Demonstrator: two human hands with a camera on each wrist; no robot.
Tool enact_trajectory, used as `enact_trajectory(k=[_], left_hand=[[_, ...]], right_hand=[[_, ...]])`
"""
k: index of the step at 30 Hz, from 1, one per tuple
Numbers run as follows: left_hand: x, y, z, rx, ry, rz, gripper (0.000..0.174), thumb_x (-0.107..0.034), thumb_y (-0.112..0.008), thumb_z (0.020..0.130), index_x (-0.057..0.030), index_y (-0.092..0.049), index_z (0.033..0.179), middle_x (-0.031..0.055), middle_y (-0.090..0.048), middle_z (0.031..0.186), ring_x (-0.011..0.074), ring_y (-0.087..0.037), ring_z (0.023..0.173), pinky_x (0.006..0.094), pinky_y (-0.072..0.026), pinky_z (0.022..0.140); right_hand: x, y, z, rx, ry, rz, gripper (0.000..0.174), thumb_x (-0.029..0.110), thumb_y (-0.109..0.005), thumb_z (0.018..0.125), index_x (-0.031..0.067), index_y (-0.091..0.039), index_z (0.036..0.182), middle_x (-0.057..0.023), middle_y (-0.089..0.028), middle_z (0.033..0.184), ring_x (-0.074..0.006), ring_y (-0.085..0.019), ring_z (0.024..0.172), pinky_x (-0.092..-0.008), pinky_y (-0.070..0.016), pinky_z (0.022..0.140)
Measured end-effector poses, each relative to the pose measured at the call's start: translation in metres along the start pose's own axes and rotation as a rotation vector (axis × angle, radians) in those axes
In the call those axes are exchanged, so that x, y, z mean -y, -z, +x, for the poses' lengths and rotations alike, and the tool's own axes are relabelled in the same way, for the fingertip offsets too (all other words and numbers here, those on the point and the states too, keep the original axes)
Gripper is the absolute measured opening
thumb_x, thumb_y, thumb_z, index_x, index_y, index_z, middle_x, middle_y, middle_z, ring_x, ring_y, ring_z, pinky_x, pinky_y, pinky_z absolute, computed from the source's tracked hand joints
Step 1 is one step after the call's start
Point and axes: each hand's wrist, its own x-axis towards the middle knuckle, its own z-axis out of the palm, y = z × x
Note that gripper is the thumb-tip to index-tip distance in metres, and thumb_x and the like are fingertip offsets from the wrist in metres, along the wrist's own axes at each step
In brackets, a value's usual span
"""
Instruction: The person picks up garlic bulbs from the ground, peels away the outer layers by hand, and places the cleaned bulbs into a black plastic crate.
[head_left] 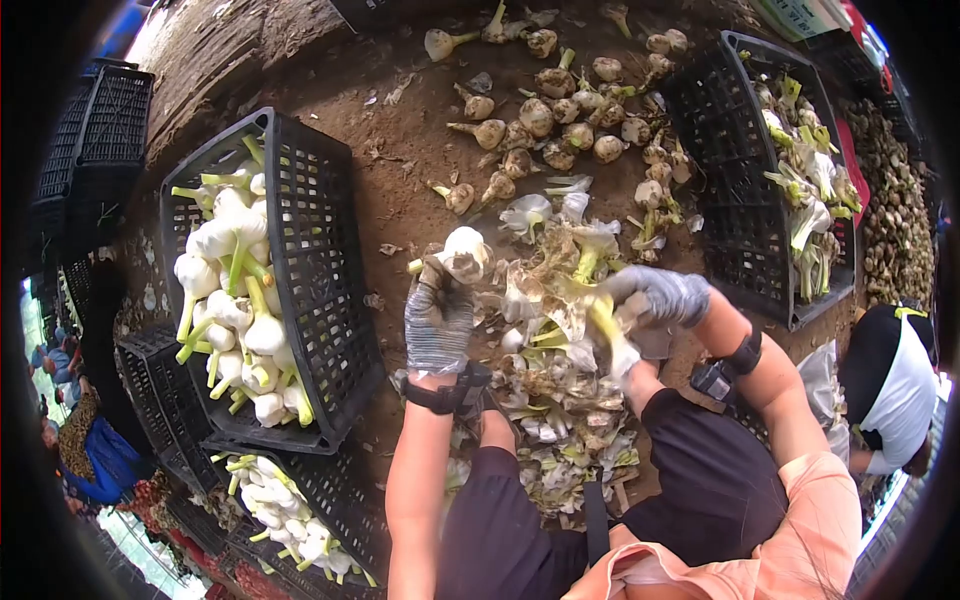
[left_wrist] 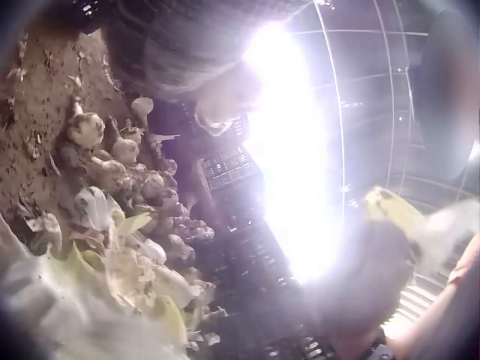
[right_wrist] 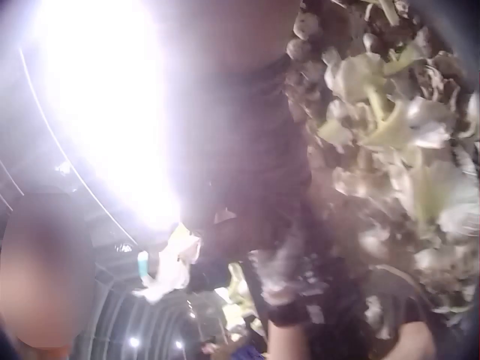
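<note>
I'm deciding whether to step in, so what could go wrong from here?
The left hand holds a white garlic bulb, which could slip onto the dirt floor. Cleaned bulbs already fill the nearest black crate on the left, so another might roll off. Soil-stained bulbs lie close to the loose peelings, so some could get mixed in.

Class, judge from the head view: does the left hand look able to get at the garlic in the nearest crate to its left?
Probably yes: the crate is open-topped, though its near wall blocks the direct way to the garlic, and the left hand holds a bulb.
</note>
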Motion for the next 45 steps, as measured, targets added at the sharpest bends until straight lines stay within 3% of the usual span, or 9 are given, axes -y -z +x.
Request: enact_trajectory(k=[5, 12, 13, 20, 22, 27, 34, 40, 45], left_hand=[[0.007, -0.016, -0.008, -0.043, 0.121, -0.117, 0.026, -0.016, -0.054, 0.091, 0.0023, -0.056, 0.11, 0.0136, -0.06, 0.106, 0.0213, -0.06, 0.088, 0.0297, -0.0541, 0.072], [0.019, -0.001, -0.007, 0.085, 0.299, -0.225, 0.027, -0.013, -0.046, 0.094, 0.0021, -0.052, 0.117, 0.0139, -0.057, 0.114, 0.0217, -0.058, 0.102, 0.0326, -0.0508, 0.089], [0.025, -0.03, -0.014, -0.185, 0.16, -0.048, 0.029, -0.019, -0.051, 0.093, 0.0018, -0.054, 0.112, 0.0136, -0.059, 0.106, 0.0189, -0.06, 0.084, 0.0244, -0.0539, 0.063], [0.033, -0.031, -0.015, -0.073, -0.179, 0.451, 0.016, -0.018, -0.058, 0.09, -0.0056, -0.057, 0.1, 0.0026, -0.061, 0.09, 0.0118, -0.058, 0.075, 0.0248, -0.0497, 0.061], [0.033, -0.028, -0.02, -0.096, -0.219, 0.498, 0.016, -0.017, -0.059, 0.09, -0.0059, -0.056, 0.1, 0.0028, -0.06, 0.089, 0.0115, -0.057, 0.074, 0.0243, -0.0489, 0.06], [0.033, -0.029, -0.026, -0.138, -0.397, 0.66, 0.016, -0.012, -0.059, 0.089, -0.0042, -0.053, 0.102, 0.0034, -0.058, 0.09, 0.0113, -0.056, 0.075, 0.0247, -0.0493, 0.062], [0.033, -0.028, -0.036, -0.059, -0.527, 0.839, 0.022, -0.015, -0.062, 0.086, -0.0032, -0.055, 0.103, 0.0025, -0.057, 0.091, 0.01, -0.056, 0.077, 0.0232, -0.0494, 0.067], [0.011, -0.047, -0.042, -0.027, -0.543, 0.645, 0.025, -0.018, -0.066, 0.083, -0.0049, -0.055, 0.101, 0.0028, -0.056, 0.096, 0.0129, -0.056, 0.085, 0.0273, -0.052, 0.069], [-0.066, -0.081, -0.058, -0.324, -1.314, 0.868, 0.027, -0.015, -0.065, 0.083, -0.0029, -0.055, 0.106, 0.0073, -0.057, 0.101, 0.0192, -0.056, 0.095, 0.0301, -0.0512, 0.077]], right_hand=[[0.016, -0.004, 0.027, -0.476, 0.161, -1.254, 0.052, 0.026, -0.065, 0.08, 0.0009, -0.048, 0.122, -0.0122, -0.056, 0.115, -0.0168, -0.053, 0.105, -0.0313, -0.0433, 0.09], [0.017, -0.02, 0.076, -0.595, 0.26, -0.029, 0.029, 0.015, -0.067, 0.077, 0.0042, -0.055, 0.101, -0.0052, -0.06, 0.091, -0.013, -0.06, 0.081, -0.0259, -0.0489, 0.07], [0.017, -0.017, 0.073, -0.562, 0.261, 0.056, 0.028, 0.014, -0.067, 0.077, 0.0047, -0.055, 0.1, -0.0041, -0.06, 0.09, -0.0114, -0.06, 0.078, -0.0245, -0.049, 0.068], [0.043, -0.014, 0.04, -0.382, 0.556, 0.982, 0.025, 0.01, -0.061, 0.083, 0.0055, -0.055, 0.108, -0.0104, -0.063, 0.096, -0.0144, -0.063, 0.075, -0.0257, -0.0536, 0.066], [0.049, -0.004, 0.029, -0.557, 0.624, 0.932, 0.028, 0.015, -0.059, 0.086, 0.0042, -0.055, 0.111, -0.0125, -0.064, 0.095, -0.0146, -0.065, 0.073, -0.0261, -0.0544, 0.066], [0.022, 0.005, 0.05, -0.834, 0.202, -0.843, 0.034, 0.026, -0.066, 0.084, 0.0038, -0.057, 0.108, -0.0065, -0.062, 0.088, -0.0144, -0.059, 0.078, -0.029, -0.0498, 0.069], [0.005, -0.009, 0.081, -0.855, 0.483, -0.393, 0.029, 0.013, -0.062, 0.075, 0.0003, -0.053, 0.099, -0.0153, -0.064, 0.084, -0.0234, -0.063, 0.078, -0.0342, -0.0489, 0.071], [-0.039, 0.028, 0.061, -0.567, 0.152, -1.105, 0.03, 0.029, -0.059, 0.082, 0.008, -0.063, 0.103, -0.016, -0.064, 0.09, -0.0323, -0.062, 0.088, -0.0395, -0.0482, 0.079], [-0.01, 0.036, 0.033, -0.921, 0.128, -0.986, 0.039, 0.036, -0.058, 0.084, 0.009, -0.061, 0.112, -0.0199, -0.062, 0.102, -0.0351, -0.059, 0.094, -0.0403, -0.0459, 0.083]])
